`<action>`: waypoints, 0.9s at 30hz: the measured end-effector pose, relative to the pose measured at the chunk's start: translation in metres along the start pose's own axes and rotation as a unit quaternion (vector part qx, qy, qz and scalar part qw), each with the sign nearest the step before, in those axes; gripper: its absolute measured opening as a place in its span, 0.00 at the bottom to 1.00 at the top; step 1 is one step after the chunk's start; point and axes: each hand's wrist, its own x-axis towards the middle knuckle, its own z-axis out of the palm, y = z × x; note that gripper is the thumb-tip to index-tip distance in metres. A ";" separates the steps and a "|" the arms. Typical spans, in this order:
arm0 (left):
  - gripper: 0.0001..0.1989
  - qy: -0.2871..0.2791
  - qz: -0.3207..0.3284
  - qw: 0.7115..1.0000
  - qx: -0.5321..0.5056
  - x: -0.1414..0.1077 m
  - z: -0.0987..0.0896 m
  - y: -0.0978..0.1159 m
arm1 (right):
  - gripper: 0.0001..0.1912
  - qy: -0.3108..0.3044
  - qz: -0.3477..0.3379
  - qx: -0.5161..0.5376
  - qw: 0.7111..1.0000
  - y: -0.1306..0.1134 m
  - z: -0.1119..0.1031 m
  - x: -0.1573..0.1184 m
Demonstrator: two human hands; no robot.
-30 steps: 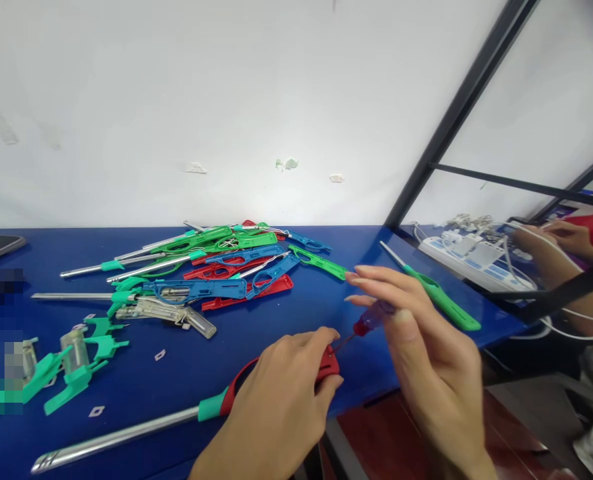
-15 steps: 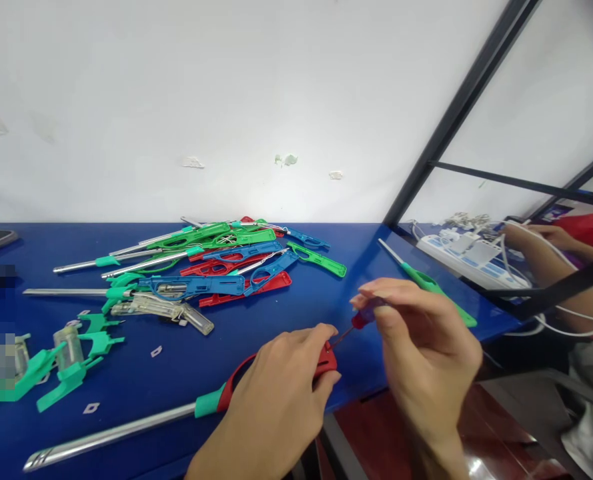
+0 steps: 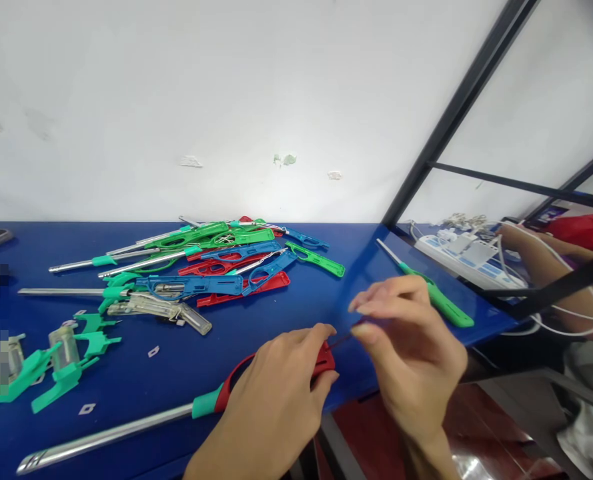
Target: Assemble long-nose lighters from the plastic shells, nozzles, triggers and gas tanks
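My left hand (image 3: 271,393) is wrapped round the handle of a red long-nosed lighter (image 3: 325,360), pressing it to the blue table. Its silver tube (image 3: 111,433) and teal collar (image 3: 207,404) stretch out to the left. My right hand (image 3: 411,353) pinches a small screwdriver (image 3: 343,339), whose handle is mostly hidden by the fingers. The thin shaft slants down to the end of the red handle, by my left fingertips; whether the tip sits in a screw I cannot tell.
Behind lies a pile of lighter parts (image 3: 221,287) in green, blue and red. Teal pieces with clear tanks (image 3: 65,350) are at the left. A green lighter (image 3: 446,303) rests at the right, near a black frame (image 3: 456,110) and a white power strip (image 3: 469,263). Another person's arm (image 3: 541,267) shows beyond.
My right hand has shifted slightly left and its fingers have moved along the screwdriver, now covering its red handle. My left hand keeps its hold on the lighter.
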 end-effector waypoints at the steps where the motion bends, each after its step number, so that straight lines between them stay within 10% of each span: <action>1: 0.24 0.000 0.000 1.000 -0.001 0.000 -0.001 0.000 | 0.11 -0.025 -0.008 -0.003 1.000 -0.001 0.000 -0.001; 4: 0.24 0.001 0.000 1.000 -0.001 0.000 -0.001 0.001 | 0.19 -0.089 -0.001 0.027 0.996 -0.001 -0.001 -0.002; 9: 0.25 0.007 0.005 1.000 0.004 -0.002 0.000 0.000 | 0.19 0.031 -0.006 -0.023 0.999 -0.002 0.004 0.001; 14: 0.20 0.010 0.008 1.000 0.000 -0.002 0.001 0.000 | 0.21 -0.078 0.077 -0.015 0.994 -0.013 0.002 -0.002; 27: 0.16 0.008 0.004 1.000 0.001 -0.001 -0.001 0.000 | 0.21 -0.031 0.069 -0.053 0.996 -0.017 0.008 -0.005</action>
